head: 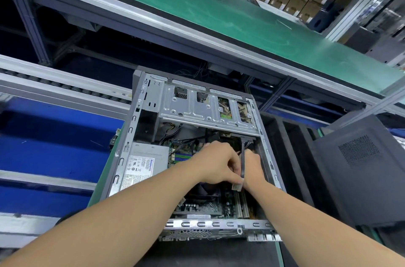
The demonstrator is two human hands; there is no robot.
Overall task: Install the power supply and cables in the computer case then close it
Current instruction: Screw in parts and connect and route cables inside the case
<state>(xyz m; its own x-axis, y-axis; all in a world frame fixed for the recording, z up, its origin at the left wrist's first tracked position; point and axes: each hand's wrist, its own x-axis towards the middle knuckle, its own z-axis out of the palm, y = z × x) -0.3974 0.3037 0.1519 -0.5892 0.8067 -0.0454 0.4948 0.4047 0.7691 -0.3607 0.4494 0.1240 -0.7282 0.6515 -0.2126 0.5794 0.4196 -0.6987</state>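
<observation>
The open computer case (pixel 192 157) lies on its side, interior facing up. A grey, labelled power supply (pixel 144 163) sits along its left wall. A flat black cable (pixel 242 161) hangs from the drive bay over the motherboard (pixel 203 205).

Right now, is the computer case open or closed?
Open: the computer case has no side panel on, so the power supply and motherboard show.

Two bare forearms reach in from 7 and 5 o'clock, converging at centre frame. The left hand (pixel 215 162) is curled knuckles-up, fingers pinched together at its 4 o'clock edge; the right hand (pixel 252 167) sits just beside it, touching, its fingers largely hidden.
</observation>
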